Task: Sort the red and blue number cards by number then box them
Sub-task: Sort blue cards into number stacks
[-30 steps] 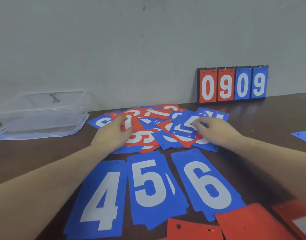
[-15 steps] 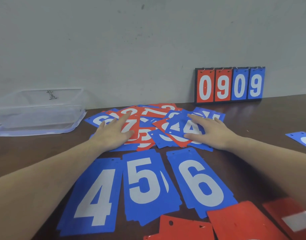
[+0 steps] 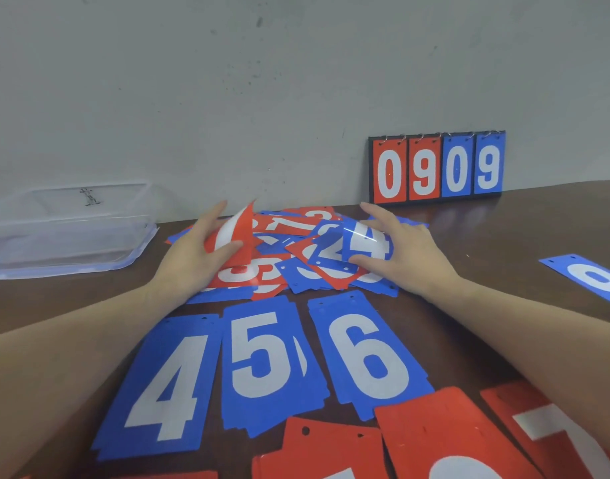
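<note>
A loose heap of red and blue number cards (image 3: 289, 250) lies mid-table. My left hand (image 3: 196, 250) pinches a red card (image 3: 239, 233) and lifts its edge off the heap. My right hand (image 3: 400, 250) grips a blue 4 card (image 3: 362, 243), bent upward, between thumb and fingers. Nearer me lie sorted blue piles: 4 (image 3: 165, 385), 5 (image 3: 265, 361) and 6 (image 3: 365, 350). Red piles (image 3: 445, 433) sit along the bottom edge. A clear plastic box (image 3: 65, 229) stands at the far left.
A flip scoreboard (image 3: 436, 167) reading 0909 leans against the grey wall at the back right. A single blue card (image 3: 594, 278) lies at the right edge. The brown table (image 3: 486, 236) runs up to the wall.
Both hands went from lying flat on the heap to picking cards: the left has raised a red card, the right has curled up the blue 4 card.
</note>
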